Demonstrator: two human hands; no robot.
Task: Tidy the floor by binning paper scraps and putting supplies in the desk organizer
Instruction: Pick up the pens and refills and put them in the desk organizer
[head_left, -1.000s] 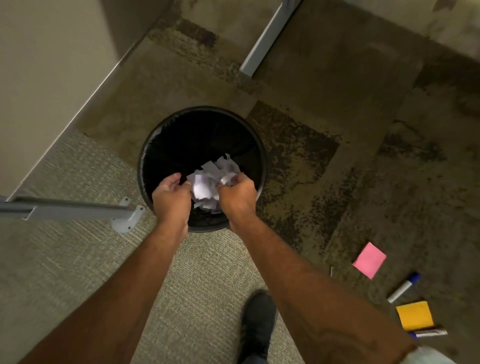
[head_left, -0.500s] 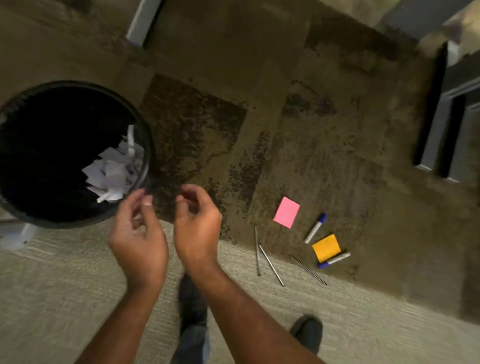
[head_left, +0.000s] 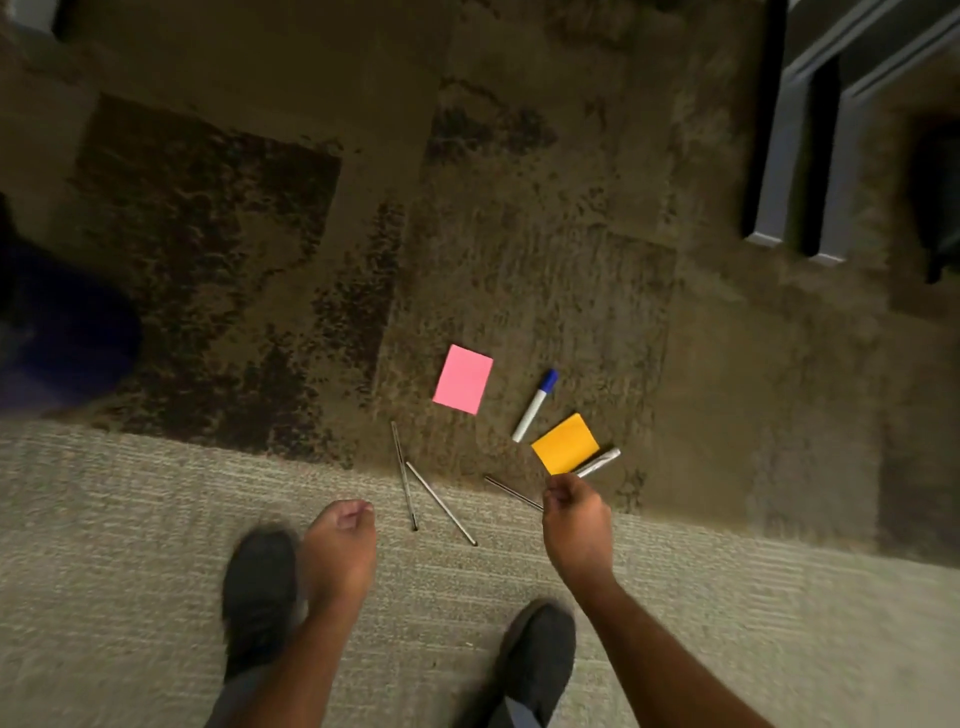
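Note:
Supplies lie scattered on the carpet ahead of me. A pink sticky pad (head_left: 463, 379) sits beside a white marker with a blue cap (head_left: 534, 405). An orange sticky pad (head_left: 565, 443) rests partly over a second marker (head_left: 600, 461). Three thin dark pens lie nearby: one (head_left: 403, 474), another (head_left: 440, 502), and a third (head_left: 511, 492) partly hidden by my right hand. My right hand (head_left: 575, 517) hovers just below the orange pad, fingers curled and empty. My left hand (head_left: 340, 551) is a loose fist above the floor, holding nothing.
The black bin's rim (head_left: 62, 332) shows blurred at the left edge. Grey furniture legs (head_left: 795, 156) stand at the upper right, with a dark object (head_left: 940, 208) beyond. My two dark shoes (head_left: 260, 597) (head_left: 540, 660) stand on the light carpet strip.
Paper scraps dropped from both hands into the bin. My view swung right from the bin to the supplies, and my right hand has reached toward the orange pad.

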